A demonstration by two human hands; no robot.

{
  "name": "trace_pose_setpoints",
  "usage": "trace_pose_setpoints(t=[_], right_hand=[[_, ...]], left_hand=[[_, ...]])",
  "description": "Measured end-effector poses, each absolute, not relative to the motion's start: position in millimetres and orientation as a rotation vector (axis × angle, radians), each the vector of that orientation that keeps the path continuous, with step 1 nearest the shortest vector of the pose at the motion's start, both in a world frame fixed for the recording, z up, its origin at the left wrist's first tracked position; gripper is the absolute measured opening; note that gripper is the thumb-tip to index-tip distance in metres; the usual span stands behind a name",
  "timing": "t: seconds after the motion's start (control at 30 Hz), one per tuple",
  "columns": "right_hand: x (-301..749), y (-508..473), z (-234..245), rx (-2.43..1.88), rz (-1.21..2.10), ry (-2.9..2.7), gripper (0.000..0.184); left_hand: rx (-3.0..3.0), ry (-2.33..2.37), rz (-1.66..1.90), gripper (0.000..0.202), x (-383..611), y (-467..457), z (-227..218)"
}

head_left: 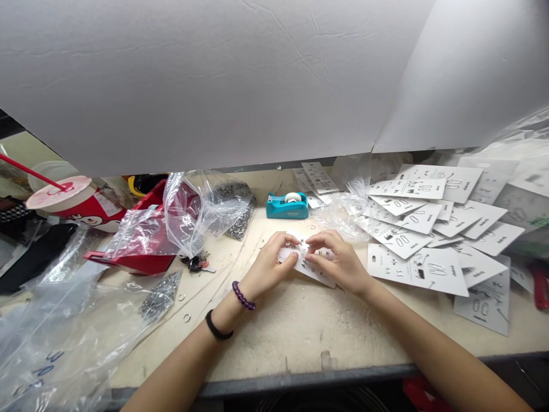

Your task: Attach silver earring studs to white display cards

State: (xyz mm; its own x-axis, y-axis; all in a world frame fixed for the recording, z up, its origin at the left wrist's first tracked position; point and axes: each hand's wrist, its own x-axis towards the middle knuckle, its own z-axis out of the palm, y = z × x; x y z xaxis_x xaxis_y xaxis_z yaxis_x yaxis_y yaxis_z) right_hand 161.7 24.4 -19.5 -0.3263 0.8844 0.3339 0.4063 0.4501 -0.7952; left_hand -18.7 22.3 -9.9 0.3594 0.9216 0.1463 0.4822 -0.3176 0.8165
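A white earring card with small metal pieces on it lies at the middle of the table, tilted between my two hands. My left hand grips its left side, thumb and index finger curled towards each other over the surface. On the other side, my right hand holds the card with thumb and forefinger bent in close to the small studs. The fingertips hide part of the card, and any tiny piece between them is too small to make out. Just behind the hands stands a teal tape dispenser with a white roll.
Finished-looking jewellery cards lie in an overlapping pile at right. To the left are a red scoop tray, a plastic bag of small metal parts, clear bags and a red paper cup. Loose rings dot the table.
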Motion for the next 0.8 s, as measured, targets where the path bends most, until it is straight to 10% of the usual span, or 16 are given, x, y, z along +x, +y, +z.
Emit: trace_pose_setpoints(t=[0.8], right_hand=[[160,22,-18,-1.148,0.646,-2.014,0.024]], left_hand=[[1.689,1.175,0.904,0.034,-18,24,-21]])
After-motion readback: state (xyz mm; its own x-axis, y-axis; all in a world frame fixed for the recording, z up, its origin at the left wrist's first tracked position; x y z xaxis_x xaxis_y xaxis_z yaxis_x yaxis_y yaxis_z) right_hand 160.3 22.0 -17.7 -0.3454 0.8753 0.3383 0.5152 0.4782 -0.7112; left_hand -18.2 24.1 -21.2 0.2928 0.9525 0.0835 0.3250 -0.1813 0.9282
